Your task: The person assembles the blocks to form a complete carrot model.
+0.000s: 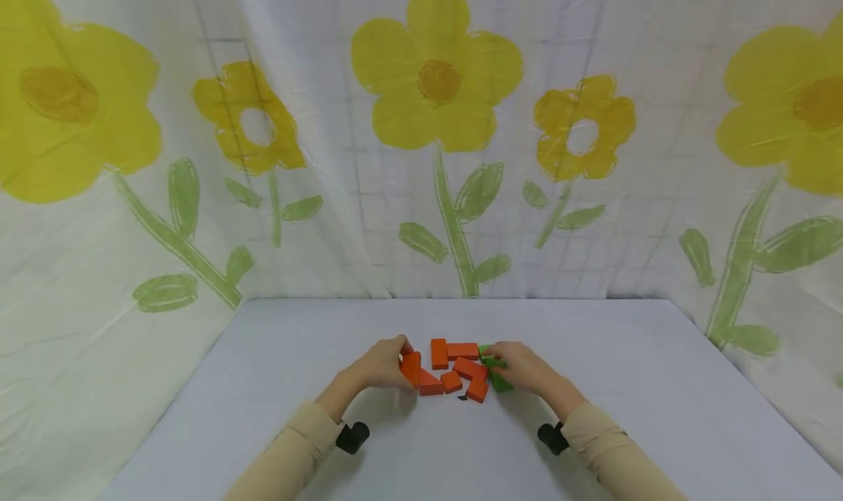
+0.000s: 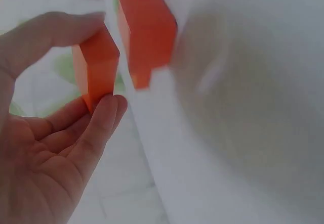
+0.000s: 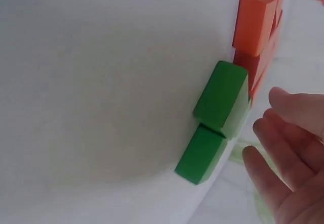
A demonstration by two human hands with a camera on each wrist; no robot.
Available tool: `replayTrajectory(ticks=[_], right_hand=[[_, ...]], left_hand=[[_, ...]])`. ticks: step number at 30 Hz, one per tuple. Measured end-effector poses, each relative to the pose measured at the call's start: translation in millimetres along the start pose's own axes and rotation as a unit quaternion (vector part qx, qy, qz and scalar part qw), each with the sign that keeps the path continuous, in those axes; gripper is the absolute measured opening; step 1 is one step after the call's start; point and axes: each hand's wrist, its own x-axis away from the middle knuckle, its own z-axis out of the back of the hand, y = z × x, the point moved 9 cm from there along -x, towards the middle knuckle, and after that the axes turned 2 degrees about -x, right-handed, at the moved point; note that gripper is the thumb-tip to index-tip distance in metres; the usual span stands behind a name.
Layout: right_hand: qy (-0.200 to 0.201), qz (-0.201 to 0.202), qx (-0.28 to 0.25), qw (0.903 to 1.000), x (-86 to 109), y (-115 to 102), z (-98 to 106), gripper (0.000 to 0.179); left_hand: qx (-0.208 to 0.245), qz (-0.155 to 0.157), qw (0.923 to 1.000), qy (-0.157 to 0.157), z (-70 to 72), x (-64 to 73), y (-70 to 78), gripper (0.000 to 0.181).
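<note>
My left hand (image 1: 384, 364) pinches an orange wedge-like block (image 2: 96, 64) between thumb and fingertips, at the left end of a group of blocks. An orange triangular block (image 1: 430, 384) lies just right of it in the head view. On the other side, my right hand (image 1: 522, 366) hovers over two green blocks, its fingers loosely bent with nothing between them. In the right wrist view the larger green block (image 3: 223, 95) and the smaller green block (image 3: 200, 155) lie end to end on the table, apart from the fingertips.
Between the hands several orange blocks lie close together, among them an upright-lying rectangular block (image 1: 438, 354) and a small cube-like block (image 1: 451, 382). A small black piece (image 1: 463, 398) lies in front. The white table (image 1: 435, 450) ends at a flower-patterned curtain (image 1: 369, 223).
</note>
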Motion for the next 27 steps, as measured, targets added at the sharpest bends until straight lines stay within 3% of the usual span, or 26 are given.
replayTrajectory(ticks=[6,11,16,19,24,27], right_hand=[[-0.053,0.000,0.030,0.9981,-13.0,-12,-13,0.034],[-0.098,-0.047,0.070,0.9916,-20.9,-13,-25,0.048],[-0.128,-0.072,0.095,0.9846,-24.5,-17,-29,0.055],[-0.132,-0.084,0.078,0.9845,-26.1,-20,-28,0.055],[-0.135,-0.089,0.061,0.9849,-27.4,-23,-26,0.049],[-0.137,-0.083,0.075,0.9843,-27.6,-24,-25,0.050]], left_hand=[[-0.005,-0.033,0.9974,-0.065,-30.9,23.7,29.2,0.052],[-0.044,-0.033,0.9935,-0.100,-49.1,35.0,42.9,0.051],[-0.086,-0.027,0.9887,-0.120,-65.9,36.5,44.0,0.050],[-0.090,-0.021,0.9875,-0.127,-72.5,36.0,42.2,0.050],[-0.072,0.000,0.9884,-0.134,-74.3,36.3,37.8,0.052],[-0.030,0.006,0.9917,-0.125,-70.9,35.9,34.6,0.049]])
